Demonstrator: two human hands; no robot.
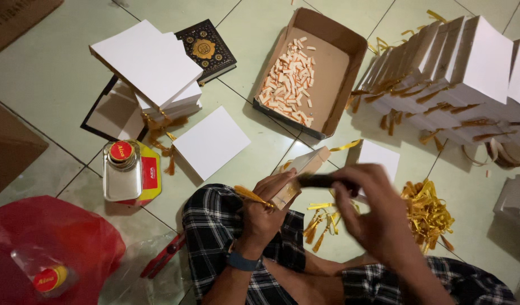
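The floor (57, 73) was glazed tile, smooth and faintly glossy. The open box (350, 42) looked like matt brown cardboard. The stacked white booklets (150, 59) had smooth matt paper covers. The gold tassels (426, 214) were shiny thread. The glue can (121, 175) shone like metal, the red bag (62, 237) like glossy plastic, and the checked sarong (215, 226) was soft cloth.

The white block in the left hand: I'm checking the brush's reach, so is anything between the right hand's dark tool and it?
Nothing visible. The right hand holds the dark tool right at the white block gripped by the left hand; the motion is blurred.
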